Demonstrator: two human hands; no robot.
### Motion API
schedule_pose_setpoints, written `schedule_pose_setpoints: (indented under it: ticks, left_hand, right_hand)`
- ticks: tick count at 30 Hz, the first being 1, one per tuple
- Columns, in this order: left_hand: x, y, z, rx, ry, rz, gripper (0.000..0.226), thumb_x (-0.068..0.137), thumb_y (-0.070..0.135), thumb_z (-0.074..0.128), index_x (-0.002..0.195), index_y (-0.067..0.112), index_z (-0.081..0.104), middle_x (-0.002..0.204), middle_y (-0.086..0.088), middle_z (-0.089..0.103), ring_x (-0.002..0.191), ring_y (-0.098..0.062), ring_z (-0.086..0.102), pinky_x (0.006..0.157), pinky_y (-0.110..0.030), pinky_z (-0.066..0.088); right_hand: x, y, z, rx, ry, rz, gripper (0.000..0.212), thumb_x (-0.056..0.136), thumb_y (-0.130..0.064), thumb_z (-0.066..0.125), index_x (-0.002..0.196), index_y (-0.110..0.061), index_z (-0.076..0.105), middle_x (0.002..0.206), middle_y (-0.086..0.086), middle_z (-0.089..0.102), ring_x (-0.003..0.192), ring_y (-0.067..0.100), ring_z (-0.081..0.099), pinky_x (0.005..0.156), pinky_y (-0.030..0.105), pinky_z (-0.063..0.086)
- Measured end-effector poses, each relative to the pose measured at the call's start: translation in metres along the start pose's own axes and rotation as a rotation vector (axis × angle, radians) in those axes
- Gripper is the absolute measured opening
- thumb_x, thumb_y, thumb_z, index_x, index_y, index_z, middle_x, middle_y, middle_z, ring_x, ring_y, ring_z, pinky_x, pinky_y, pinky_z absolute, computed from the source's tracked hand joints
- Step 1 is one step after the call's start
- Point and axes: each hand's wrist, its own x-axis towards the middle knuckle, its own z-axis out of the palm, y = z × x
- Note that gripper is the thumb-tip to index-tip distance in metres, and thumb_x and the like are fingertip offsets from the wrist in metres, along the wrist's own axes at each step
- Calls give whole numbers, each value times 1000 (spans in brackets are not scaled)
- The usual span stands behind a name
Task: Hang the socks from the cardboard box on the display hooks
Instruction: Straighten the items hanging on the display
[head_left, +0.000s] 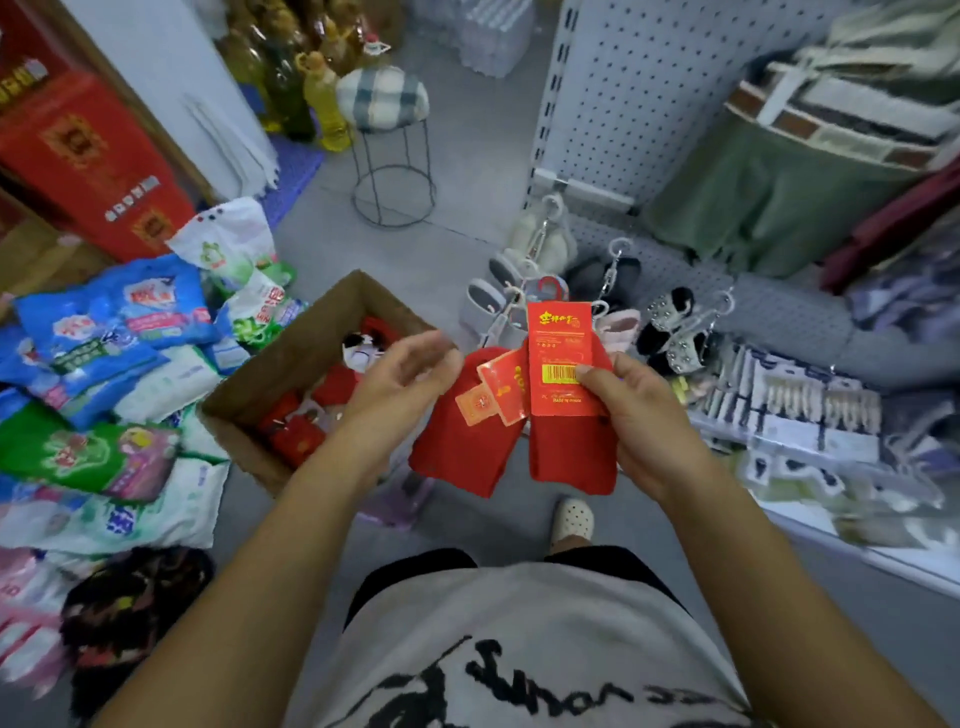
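Two red sock pairs (571, 452) hang long axis down, cards topmost, pinched at the barcode by the right hand (649, 415), the nearer to the display hooks (618, 249) ahead-right; left hand (405, 379) loosely curled beside them, contact unclear, cardboard box (291, 364) beyond it.

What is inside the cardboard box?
Red socks and a black-and-white item lie in the cardboard box; the left hand covers part, so the rest is hidden.

The red socks (571, 452) are soft, matt knitted cloth with glossy paper labels (560, 332). The cardboard box (311, 343) is brown, matt and rough. The plastic packets (104, 332) look shiny and crinkled. The pegboard panel (649, 93) looks like smooth painted metal.
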Motion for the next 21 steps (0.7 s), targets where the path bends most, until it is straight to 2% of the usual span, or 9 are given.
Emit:
schedule_pose_setpoints:
  ticks: [2, 3, 5, 7, 10, 13, 16, 18, 21]
  left_hand:
    - [0, 16, 33, 90, -341, -97, 47, 77, 45, 73, 116, 20, 73, 114, -4, 77, 106, -18, 72, 100, -34, 56]
    - [2, 19, 52, 140, -431, -118, 42, 78, 43, 74, 111, 16, 75, 107, -8, 79, 96, -20, 74, 92, -35, 58]
    - [4, 22, 95, 164, -475, -107, 29, 85, 33, 75, 103, 11, 76, 95, -10, 79, 79, -19, 73, 77, -31, 60]
    - [4, 17, 141, 130, -448, -81, 16, 93, 24, 71, 100, 10, 75, 88, -8, 78, 70, -14, 70, 67, -27, 59]
    - [0, 10, 217, 132, -388, 55, 13, 98, 24, 66, 105, 15, 74, 96, -6, 79, 82, -15, 72, 80, -33, 58]
    - [-23, 14, 309, 121, -395, 157, 16, 102, 29, 60, 112, 23, 71, 104, -5, 78, 92, -18, 72, 86, -39, 57]
    - [-61, 16, 407, 18, -551, 55, 29, 99, 39, 58, 118, 22, 70, 109, -7, 78, 99, -25, 71, 93, -46, 57]
    - [-85, 14, 464, -44, -665, -22, 46, 91, 49, 58, 122, 18, 70, 113, -12, 76, 102, -27, 70, 102, -54, 51]
    - [-106, 14, 529, -23, -763, -13, 49, 84, 57, 66, 118, 23, 73, 117, -11, 75, 107, -26, 71, 105, -55, 50]
  right_hand:
    - [-12, -3, -29, 26, 38, -3, 10, 100, -11, 56, 105, -12, 65, 85, 2, 77, 75, 13, 73, 67, 28, 60]
    - [-17, -5, -44, 59, 62, -2, 11, 100, -12, 56, 105, -12, 65, 87, 3, 77, 77, 14, 73, 69, 29, 61]
    - [-28, -8, -78, 115, 139, -24, 15, 100, -16, 57, 109, -8, 66, 97, 9, 77, 86, 19, 73, 79, 34, 60]
    - [-41, -12, -118, 132, 241, -66, 15, 99, -21, 59, 106, -10, 67, 95, 8, 77, 84, 19, 70, 76, 35, 55]
    - [-69, -17, -189, 74, 422, -159, 11, 99, -21, 60, 90, -15, 65, 77, -3, 73, 68, 10, 66, 64, 27, 49]
    - [-100, -25, -267, -91, 590, -235, 30, 93, -33, 68, 91, -4, 60, 73, -1, 68, 67, 12, 62, 66, 31, 48]
    - [-127, -33, -329, -235, 699, -306, 31, 93, -36, 68, 75, -16, 52, 57, -15, 58, 55, 4, 53, 57, 24, 42]
    - [-142, -36, -363, -288, 705, -384, 26, 94, -39, 66, 78, -19, 59, 67, -14, 66, 66, 7, 63, 64, 25, 48]
    - [-169, -43, -413, -295, 657, -418, 23, 101, -35, 55, 96, -23, 74, 93, -15, 74, 90, 3, 68, 78, 19, 50]
